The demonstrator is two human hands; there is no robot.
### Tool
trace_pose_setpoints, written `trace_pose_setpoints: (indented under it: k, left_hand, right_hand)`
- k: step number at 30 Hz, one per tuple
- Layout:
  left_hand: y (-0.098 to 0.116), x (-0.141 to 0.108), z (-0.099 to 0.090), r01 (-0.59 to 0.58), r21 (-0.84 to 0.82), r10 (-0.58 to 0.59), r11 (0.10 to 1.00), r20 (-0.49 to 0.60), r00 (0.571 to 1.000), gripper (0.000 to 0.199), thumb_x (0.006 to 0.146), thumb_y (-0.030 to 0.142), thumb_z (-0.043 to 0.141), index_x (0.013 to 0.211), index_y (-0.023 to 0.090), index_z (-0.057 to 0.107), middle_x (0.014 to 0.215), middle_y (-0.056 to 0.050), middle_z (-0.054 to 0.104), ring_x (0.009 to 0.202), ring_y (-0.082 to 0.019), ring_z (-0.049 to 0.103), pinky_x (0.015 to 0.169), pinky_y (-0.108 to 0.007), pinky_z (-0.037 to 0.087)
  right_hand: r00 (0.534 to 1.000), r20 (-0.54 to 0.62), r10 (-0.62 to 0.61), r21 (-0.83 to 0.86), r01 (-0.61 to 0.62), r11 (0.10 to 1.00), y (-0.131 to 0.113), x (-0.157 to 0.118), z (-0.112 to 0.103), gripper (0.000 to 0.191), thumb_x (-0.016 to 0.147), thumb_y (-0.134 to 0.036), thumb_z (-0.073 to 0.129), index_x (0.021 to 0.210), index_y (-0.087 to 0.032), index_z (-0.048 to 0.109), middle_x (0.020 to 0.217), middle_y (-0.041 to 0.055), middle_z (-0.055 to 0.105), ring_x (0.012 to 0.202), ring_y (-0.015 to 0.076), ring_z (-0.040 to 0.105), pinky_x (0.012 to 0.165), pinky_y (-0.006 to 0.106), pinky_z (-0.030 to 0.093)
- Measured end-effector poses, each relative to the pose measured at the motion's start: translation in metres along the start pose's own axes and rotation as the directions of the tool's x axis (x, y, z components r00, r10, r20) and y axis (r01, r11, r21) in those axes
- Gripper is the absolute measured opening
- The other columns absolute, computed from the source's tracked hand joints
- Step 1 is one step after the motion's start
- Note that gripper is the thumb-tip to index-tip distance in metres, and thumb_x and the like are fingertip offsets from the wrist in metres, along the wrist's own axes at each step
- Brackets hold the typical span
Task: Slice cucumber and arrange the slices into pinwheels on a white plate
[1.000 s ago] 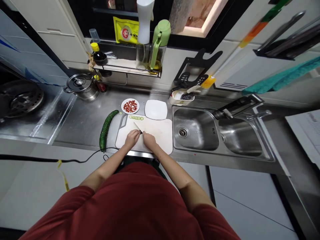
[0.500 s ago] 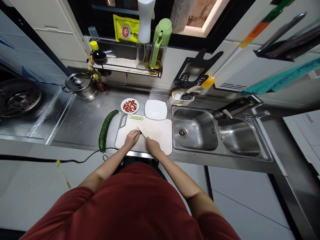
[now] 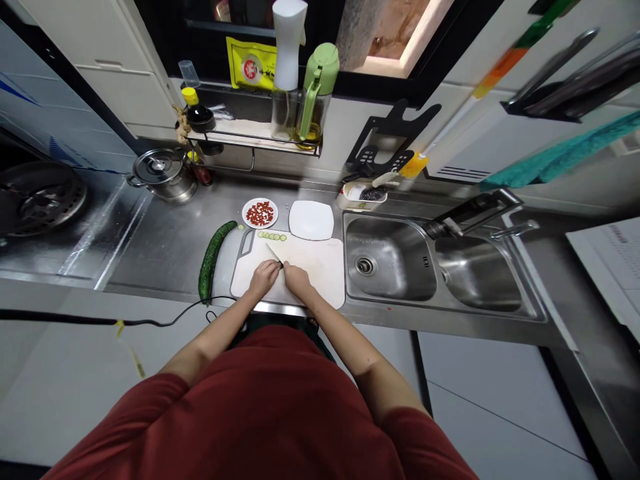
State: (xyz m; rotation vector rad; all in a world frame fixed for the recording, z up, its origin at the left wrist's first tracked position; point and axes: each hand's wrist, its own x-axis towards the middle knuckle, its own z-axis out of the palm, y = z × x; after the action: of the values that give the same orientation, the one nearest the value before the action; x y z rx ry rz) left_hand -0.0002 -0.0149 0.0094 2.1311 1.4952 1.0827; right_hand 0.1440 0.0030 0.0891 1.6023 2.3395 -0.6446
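My right hand (image 3: 297,280) clenches the handle of a kitchen knife (image 3: 273,253), its blade pointing to 11 o'clock, while my left hand (image 3: 264,279) sits curled on the white cutting board (image 3: 320,273) just beside it; I cannot tell what lies under those fingers. A row of cucumber slices (image 3: 273,236) lies on the board at 12 o'clock, and a long cucumber (image 3: 211,262) rests just off its edge at 10 o'clock. Past the board are a plate of chopped red pieces (image 3: 260,213) at 12 o'clock, a white square plate (image 3: 311,220) at 1 o'clock and the steel sink (image 3: 390,260) at 3 o'clock.
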Motion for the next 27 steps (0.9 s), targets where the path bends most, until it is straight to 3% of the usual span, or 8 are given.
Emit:
trace_pose_setpoints:
  k: [17,27]
  left_hand:
    - [0.001,0.000,0.001,0.000,0.006,0.000,1.000,-0.020,1.000,0.021,0.091,0.025,0.045,0.100,0.021,0.064,0.097,-0.007,0.065,0.095,-0.017,0.060,0.086,-0.035,0.050]
    - [0.000,0.000,0.001,0.003,0.011,-0.003,1.000,-0.016,1.000,0.022,0.091,0.026,0.045,0.101,0.021,0.064,0.097,-0.007,0.065,0.095,-0.017,0.060,0.086,-0.036,0.050]
  right_hand:
    - [0.997,0.059,0.051,-0.041,-0.049,0.998,0.025,-0.053,0.017,0.027,0.086,-0.005,0.038,0.111,-0.014,0.043,0.096,0.0129,0.066,0.090,0.0222,0.064,0.073,0.030,0.046]
    - [0.995,0.080,0.063,-0.028,-0.061,0.998,0.034,-0.068,0.017,0.029,0.086,-0.008,0.038,0.114,-0.014,0.044,0.096,0.0132,0.065,0.092,0.0232,0.063,0.074,0.030,0.044]
